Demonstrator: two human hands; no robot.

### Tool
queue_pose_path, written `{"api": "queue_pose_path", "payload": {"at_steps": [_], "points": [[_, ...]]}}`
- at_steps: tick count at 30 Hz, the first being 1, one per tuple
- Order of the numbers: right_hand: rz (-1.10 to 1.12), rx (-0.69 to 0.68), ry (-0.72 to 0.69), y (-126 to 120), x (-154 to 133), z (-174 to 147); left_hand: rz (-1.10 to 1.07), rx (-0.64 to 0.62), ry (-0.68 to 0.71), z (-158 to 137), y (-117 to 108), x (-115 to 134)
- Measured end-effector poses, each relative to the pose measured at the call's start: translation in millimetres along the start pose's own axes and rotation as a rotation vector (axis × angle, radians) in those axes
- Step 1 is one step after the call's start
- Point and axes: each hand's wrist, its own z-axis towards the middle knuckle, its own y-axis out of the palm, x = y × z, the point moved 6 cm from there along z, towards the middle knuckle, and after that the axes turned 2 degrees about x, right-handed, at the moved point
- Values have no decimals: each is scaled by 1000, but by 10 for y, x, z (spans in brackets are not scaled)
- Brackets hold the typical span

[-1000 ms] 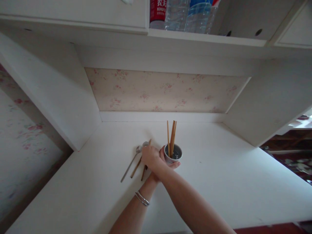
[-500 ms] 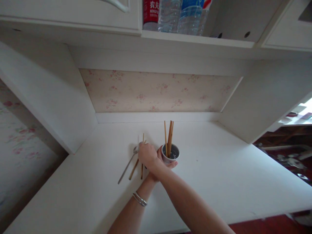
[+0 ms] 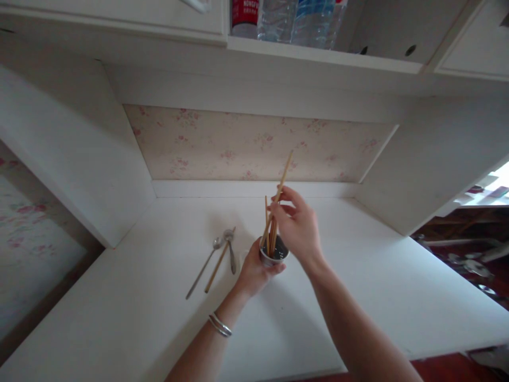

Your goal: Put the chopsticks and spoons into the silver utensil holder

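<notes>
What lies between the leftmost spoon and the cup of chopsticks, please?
In the head view, a loose chopstick, a second spoon and the left hand, which holds the cup, lie between them.

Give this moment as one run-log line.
left hand: around round metallic-grey cup; right hand: holding slender tan wooden chopstick at cup; white tabletop: two silver metal spoons, brown wooden chopstick

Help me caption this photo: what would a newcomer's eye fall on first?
First, mid-picture, the right hand holding a slanted chopstick at the mouth of the cup. The left hand grasps that cup. Left of it, two spoons and another chopstick lie on the white counter.
</notes>
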Motion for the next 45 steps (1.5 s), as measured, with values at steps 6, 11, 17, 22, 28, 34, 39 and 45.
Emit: {"api": "queue_pose_path", "payload": {"at_steps": [6,11,17,22,28,34,39,45], "points": [[47,198,143,-517,496,306,14,-48,41,9,28,103],[-173,89,208,-435,937,141,29,-45,39,10,29,103],[-383,-159,170,-207,1078,-118,6,-3,10,44,23,9],[-333,-232,171,-99,1133,-235,21,12,21,54,26,-7],[-187,-277,231,-80,1215,-275,21,3,8,51,16,24],[103,-309,306,-103,1357,-459,-19,-29,-6,40,36,55],[383,-411,264,-12,1488,-700,-5,-72,15,30,61,112],[292,-390,147,0,1471,-725,104,-69,70,21,41,101]]}}
